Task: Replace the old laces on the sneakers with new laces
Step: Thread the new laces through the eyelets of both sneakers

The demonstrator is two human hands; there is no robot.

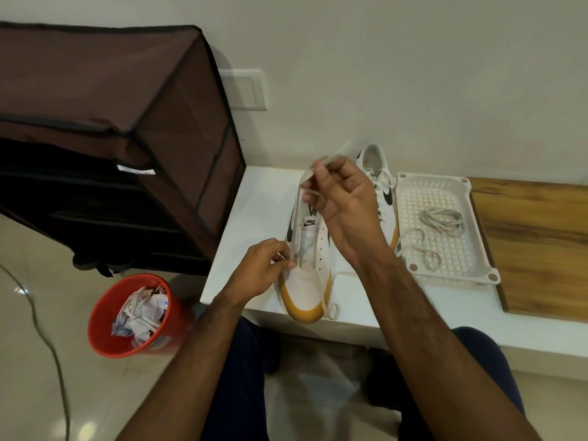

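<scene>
The near sneaker is lying at the front edge of the white table, toe toward the person and overhanging that edge a little. Its eyelet rows are showing bare from the tongue down, so the old lace is evidently out of it already. A lace is running along its right side and trailing past the toe, and appears to be entering at the lowest eyelets, which suggests relacing is only just beginning.

The left hand is pinching a lace end against the lowest left eyelet, fingers curled tight around it. The right hand is raised above the shoe's heel, fingers curled and pinching the blurred other part of the lace, pulling it up.

The second sneaker is standing behind the right hand, toward the table's back edge, just beside the tray, and appears to be still laced. In the tray a coiled lace is waiting, with a looser one spilling over its left rim; which is old or new I cannot tell.

So most of the task is remaining: threading this shoe fully, then redoing the other.
</scene>
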